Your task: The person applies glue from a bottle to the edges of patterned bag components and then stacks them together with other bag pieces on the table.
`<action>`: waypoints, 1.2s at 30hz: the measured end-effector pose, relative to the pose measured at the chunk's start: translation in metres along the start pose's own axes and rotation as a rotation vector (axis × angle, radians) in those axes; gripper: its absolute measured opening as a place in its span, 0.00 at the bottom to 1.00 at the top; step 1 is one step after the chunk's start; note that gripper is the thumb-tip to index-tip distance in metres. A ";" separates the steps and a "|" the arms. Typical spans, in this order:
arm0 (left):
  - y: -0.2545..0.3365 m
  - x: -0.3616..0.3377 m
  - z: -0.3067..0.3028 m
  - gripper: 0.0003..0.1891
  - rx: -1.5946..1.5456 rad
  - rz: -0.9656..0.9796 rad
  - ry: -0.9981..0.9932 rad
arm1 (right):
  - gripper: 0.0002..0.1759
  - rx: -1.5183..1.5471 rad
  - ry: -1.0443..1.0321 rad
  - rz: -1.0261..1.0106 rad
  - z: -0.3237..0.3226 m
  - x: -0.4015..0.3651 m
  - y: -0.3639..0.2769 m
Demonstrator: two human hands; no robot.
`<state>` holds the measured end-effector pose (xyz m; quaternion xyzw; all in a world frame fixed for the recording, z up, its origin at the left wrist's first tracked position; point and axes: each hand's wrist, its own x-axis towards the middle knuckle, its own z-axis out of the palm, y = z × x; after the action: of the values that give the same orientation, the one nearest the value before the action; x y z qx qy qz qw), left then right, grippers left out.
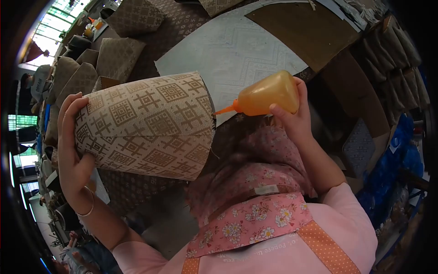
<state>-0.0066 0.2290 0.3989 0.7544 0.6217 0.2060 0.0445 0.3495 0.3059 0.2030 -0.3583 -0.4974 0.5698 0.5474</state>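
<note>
A beige fabric-covered piece with brown geometric patterns (150, 123) lies tilted on its side in my left hand (75, 141), whose fingers wrap round its narrower end. My right hand (296, 116) grips an amber squeeze bottle (269, 93) with an orange nozzle. The nozzle tip points left and meets the open right edge of the patterned piece. Whether it touches the edge or sits just inside, I cannot tell. The inside of the piece is hidden.
A white sheet (228, 50) and a brown board (303, 29) lie on the patterned table cover. More patterned pieces (116, 59) are stacked at the left. Folded brown items (388, 50) and blue plastic (392, 160) are at the right. Another person (82, 255) is at the lower left.
</note>
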 end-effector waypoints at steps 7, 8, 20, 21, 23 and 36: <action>0.004 0.000 0.006 0.41 -0.020 -0.006 0.001 | 0.34 -0.060 -0.031 -0.027 0.002 -0.001 0.009; 0.005 0.000 0.007 0.41 -0.031 -0.010 0.002 | 0.34 -0.059 -0.031 -0.025 0.002 -0.004 0.010; 0.004 -0.002 0.007 0.33 0.022 -0.019 0.054 | 0.29 0.137 -0.049 0.243 -0.005 -0.051 0.045; 0.001 -0.004 0.003 0.30 0.040 -0.011 0.049 | 0.28 0.207 -0.053 0.308 -0.003 -0.055 0.047; -0.006 -0.019 0.003 0.25 0.057 -0.037 0.143 | 0.27 0.277 -0.060 0.370 -0.001 -0.056 0.046; -0.014 -0.165 0.187 0.22 0.129 -0.214 0.479 | 0.30 0.248 0.253 -0.014 -0.036 -0.010 0.030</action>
<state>0.0256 0.1095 0.1823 0.6153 0.7027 0.3325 -0.1304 0.3772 0.3048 0.1640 -0.3535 -0.3530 0.5732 0.6495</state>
